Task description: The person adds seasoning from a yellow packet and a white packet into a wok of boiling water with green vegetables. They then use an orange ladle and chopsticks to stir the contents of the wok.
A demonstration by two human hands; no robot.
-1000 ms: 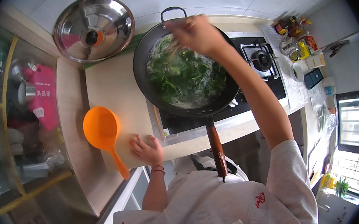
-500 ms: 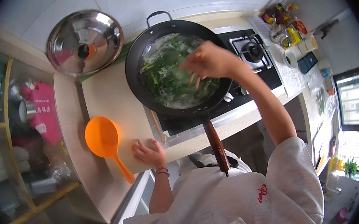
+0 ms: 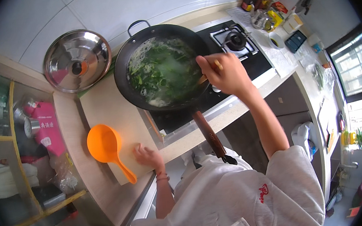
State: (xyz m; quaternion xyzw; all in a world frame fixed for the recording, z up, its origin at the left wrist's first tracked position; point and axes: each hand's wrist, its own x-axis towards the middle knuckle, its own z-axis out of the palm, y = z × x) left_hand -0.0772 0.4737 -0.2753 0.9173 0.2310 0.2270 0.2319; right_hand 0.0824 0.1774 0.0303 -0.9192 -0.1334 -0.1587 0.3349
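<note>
A pale tiled wall (image 3: 147, 2) spans the top; daylight fills a window (image 3: 349, 73) at far right; a yellow-edged cabinet (image 3: 46, 212), apparently glass-fronted, lines the left.

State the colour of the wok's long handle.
The long handle is mostly reddish brown; the head view shows it best.

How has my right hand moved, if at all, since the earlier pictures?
Yes. Against the fixed gas burner, your right hand has moved rightward and toward your body.
</note>
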